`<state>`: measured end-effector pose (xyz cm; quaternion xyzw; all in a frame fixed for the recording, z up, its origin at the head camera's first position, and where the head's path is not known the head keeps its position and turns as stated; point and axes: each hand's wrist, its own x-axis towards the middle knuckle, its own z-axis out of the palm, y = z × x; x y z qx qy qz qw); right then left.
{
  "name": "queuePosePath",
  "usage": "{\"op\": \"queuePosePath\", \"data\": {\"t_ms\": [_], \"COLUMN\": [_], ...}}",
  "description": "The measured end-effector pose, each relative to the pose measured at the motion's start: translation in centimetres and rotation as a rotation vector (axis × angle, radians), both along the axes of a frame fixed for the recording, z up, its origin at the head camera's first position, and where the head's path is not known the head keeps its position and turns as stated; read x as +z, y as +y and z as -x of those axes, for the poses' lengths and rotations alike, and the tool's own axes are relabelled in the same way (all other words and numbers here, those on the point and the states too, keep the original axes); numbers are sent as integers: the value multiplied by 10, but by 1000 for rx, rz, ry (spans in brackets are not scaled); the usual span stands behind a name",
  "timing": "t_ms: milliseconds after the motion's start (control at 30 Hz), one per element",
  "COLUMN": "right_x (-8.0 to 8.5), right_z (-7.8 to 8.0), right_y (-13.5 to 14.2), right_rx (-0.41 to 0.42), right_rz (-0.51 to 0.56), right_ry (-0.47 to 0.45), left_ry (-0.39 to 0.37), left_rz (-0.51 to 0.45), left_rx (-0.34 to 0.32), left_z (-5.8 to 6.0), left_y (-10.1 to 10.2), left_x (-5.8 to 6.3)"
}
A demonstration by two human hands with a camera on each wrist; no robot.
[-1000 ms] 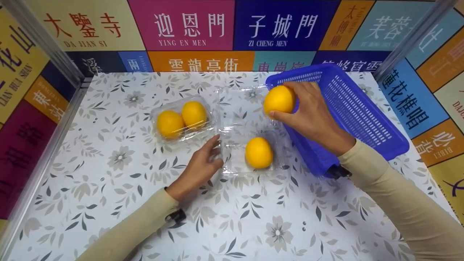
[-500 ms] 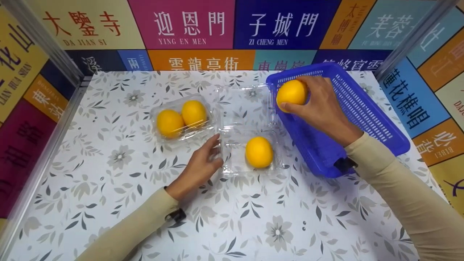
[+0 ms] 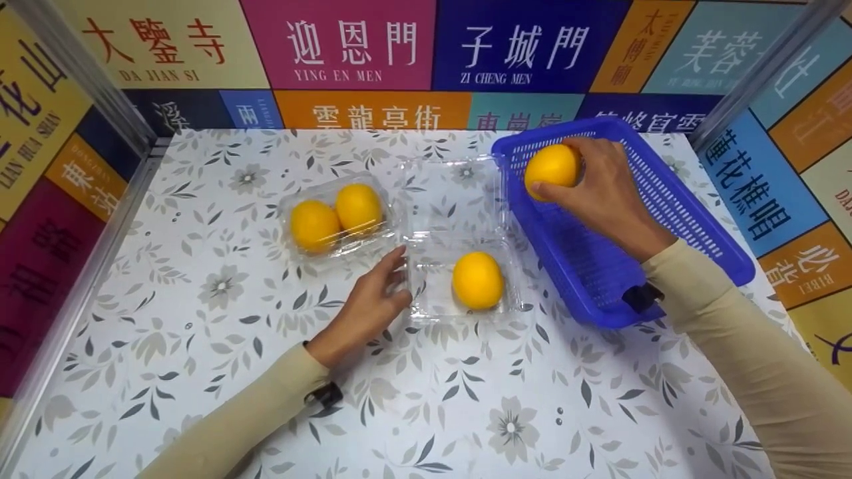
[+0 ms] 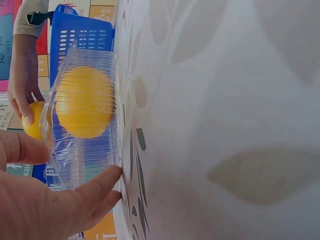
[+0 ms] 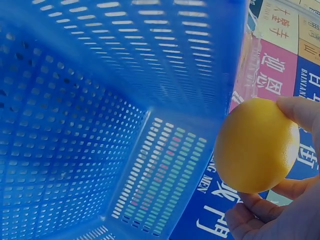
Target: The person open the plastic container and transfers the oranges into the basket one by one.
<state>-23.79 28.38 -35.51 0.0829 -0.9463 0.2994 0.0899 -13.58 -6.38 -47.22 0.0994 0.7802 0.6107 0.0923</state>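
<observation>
Yellow, round, held fruit (image 3: 552, 171) (seemingly over the slotted plastic basket (image 3: 672, 196))

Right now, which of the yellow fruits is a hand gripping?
The fruit in the right hand, at the far end of the blue basket. The other three sit in clear plastic: a pair in the left container, one in the open container.

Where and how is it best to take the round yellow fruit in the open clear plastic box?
Probably from above, gripping the round yellow fruit across its widest part: the clear plastic box is open on top, its walls shield the fruit's sides, and space inside on the left should leave room.
</observation>
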Motion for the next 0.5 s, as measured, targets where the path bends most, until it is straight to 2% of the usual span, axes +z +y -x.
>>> {"op": "queuePosePath", "data": {"t_ms": [233, 500], "right_x": [-3, -4], "right_z": [6, 11], "right_y": [6, 10], "right_rx": [-13, -28], "right_rz": [-17, -42], "right_ry": [-8, -37], "left_ry": [-17, -2], "left_rz": [11, -5], "left_rx": [-2, -9], "left_z": [1, 0], "left_y": [0, 0], "left_x": [-1, 0]}}
